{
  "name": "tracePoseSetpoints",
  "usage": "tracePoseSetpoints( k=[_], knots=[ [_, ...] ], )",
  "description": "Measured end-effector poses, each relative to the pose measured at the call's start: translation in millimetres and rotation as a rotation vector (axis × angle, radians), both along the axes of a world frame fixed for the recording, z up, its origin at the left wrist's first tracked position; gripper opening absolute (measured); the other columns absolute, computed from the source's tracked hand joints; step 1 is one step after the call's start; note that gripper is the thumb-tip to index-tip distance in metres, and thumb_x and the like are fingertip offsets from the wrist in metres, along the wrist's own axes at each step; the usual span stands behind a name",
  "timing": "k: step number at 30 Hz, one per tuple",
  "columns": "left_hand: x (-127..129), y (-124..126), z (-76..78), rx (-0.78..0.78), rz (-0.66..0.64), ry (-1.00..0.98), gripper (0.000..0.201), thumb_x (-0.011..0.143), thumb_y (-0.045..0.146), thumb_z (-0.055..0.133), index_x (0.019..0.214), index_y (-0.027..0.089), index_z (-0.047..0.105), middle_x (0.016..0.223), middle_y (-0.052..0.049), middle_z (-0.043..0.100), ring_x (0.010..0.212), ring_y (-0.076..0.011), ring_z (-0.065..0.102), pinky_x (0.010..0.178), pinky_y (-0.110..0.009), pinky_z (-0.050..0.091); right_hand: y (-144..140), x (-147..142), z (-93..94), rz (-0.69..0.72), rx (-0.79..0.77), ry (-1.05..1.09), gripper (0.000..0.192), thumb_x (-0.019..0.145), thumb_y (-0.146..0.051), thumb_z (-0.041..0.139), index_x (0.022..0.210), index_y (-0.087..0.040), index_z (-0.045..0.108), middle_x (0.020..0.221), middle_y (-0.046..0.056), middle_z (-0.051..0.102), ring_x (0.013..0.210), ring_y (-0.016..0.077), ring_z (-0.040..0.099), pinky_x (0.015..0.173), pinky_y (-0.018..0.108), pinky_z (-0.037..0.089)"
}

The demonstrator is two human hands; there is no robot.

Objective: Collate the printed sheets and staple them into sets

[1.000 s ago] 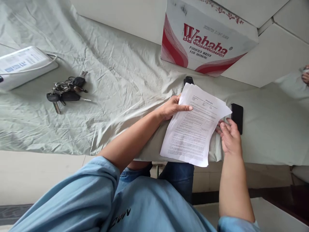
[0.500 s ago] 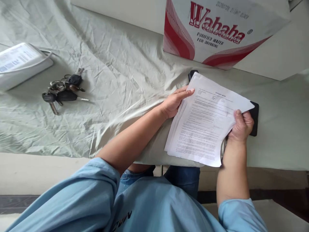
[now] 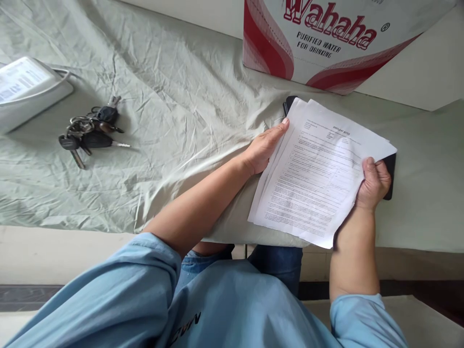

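Note:
A small stack of printed paper sheets [image 3: 308, 179] is tilted above the table's front edge, its layers fanned unevenly at the left and top. My left hand [image 3: 264, 149] is at the stack's left edge, thumb along the border, the other fingers mostly hidden. On the opposite side my right hand [image 3: 374, 182] grips the right edge, thumb on top and fingers curled. Partly covered by the sheets is a flat black object [image 3: 390, 176], showing beside my right hand. Another dark item [image 3: 289, 102] peeks out behind the stack's top left corner.
Pale green wrinkled cloth [image 3: 174, 106] covers the table. A bunch of keys [image 3: 92, 130] lies to the left, near a white device with a cable [image 3: 32, 94]. A Wahaha water carton [image 3: 326, 53] stands at the back, right of centre.
The top sheets have shifted right relative to those beneath, with my right hand moving outward. My left thumb has slid from the page face toward the left edge. The view has shifted slightly.

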State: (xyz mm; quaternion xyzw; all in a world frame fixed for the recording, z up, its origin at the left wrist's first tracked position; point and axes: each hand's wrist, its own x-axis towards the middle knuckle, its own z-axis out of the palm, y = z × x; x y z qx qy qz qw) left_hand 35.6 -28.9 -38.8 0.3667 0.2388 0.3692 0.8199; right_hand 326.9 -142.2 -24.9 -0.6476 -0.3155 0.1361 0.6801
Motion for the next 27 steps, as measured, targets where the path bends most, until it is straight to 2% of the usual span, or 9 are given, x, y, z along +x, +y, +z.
tracePoseSetpoints(
  k=[6,10,14,19,23,27],
  knots=[
    [-4,-3,14.3,-0.020,-0.053,-0.027,0.075,0.098,0.089,0.092,0.132,0.022,0.085,0.125,-0.016,0.097,0.150,-0.0475,0.086,0.129,-0.062,0.072,2,-6,-0.1,0.011,-0.015,0.019,0.051,0.081,-0.060,0.101,0.074,-0.026,0.065,0.078,-0.002,0.057,0.086,0.0176,0.052,0.086,0.036,0.056],
    [-4,-2,13.4,-0.028,-0.053,-0.024,0.075,0.099,0.089,0.091,0.133,0.023,0.085,0.127,-0.015,0.097,0.146,-0.0464,0.088,0.126,-0.060,0.074,2,-10,1.6,-0.003,-0.031,0.032,0.055,0.077,-0.063,0.102,0.072,-0.027,0.061,0.078,-0.002,0.052,0.086,0.0180,0.052,0.085,0.038,0.054],
    [-3,-2,12.3,-0.044,-0.036,-0.005,0.076,0.099,0.091,0.089,0.135,0.024,0.085,0.126,-0.014,0.098,0.146,-0.0468,0.088,0.124,-0.059,0.074,1,-12,2.0,0.001,-0.045,0.032,0.052,0.078,-0.061,0.101,0.072,-0.025,0.064,0.080,-0.002,0.056,0.086,0.0172,0.051,0.085,0.036,0.052],
    [-3,-2,12.7,0.000,-0.033,-0.010,0.077,0.099,0.093,0.088,0.134,0.024,0.084,0.125,-0.012,0.097,0.147,-0.0465,0.088,0.124,-0.061,0.075,2,-12,-0.3,0.003,-0.056,0.035,0.057,0.078,-0.065,0.103,0.072,-0.025,0.062,0.078,-0.003,0.053,0.083,0.0155,0.049,0.080,0.035,0.051],
    [-3,-2,11.8,0.019,-0.040,0.006,0.078,0.098,0.094,0.087,0.132,0.024,0.084,0.125,-0.013,0.096,0.144,-0.0465,0.089,0.122,-0.062,0.075,3,-11,-0.3,0.011,-0.074,0.035,0.057,0.076,-0.063,0.103,0.068,-0.026,0.061,0.074,-0.004,0.053,0.080,0.0148,0.045,0.074,0.033,0.045],
    [-3,-2,11.1,-0.002,-0.032,0.014,0.078,0.097,0.094,0.088,0.131,0.024,0.085,0.124,-0.014,0.097,0.144,-0.0465,0.089,0.122,-0.060,0.075,3,-11,-0.3,0.018,-0.072,0.044,0.055,0.075,-0.061,0.103,0.069,-0.025,0.061,0.075,-0.003,0.053,0.082,0.0152,0.044,0.075,0.033,0.042]
  ],
)
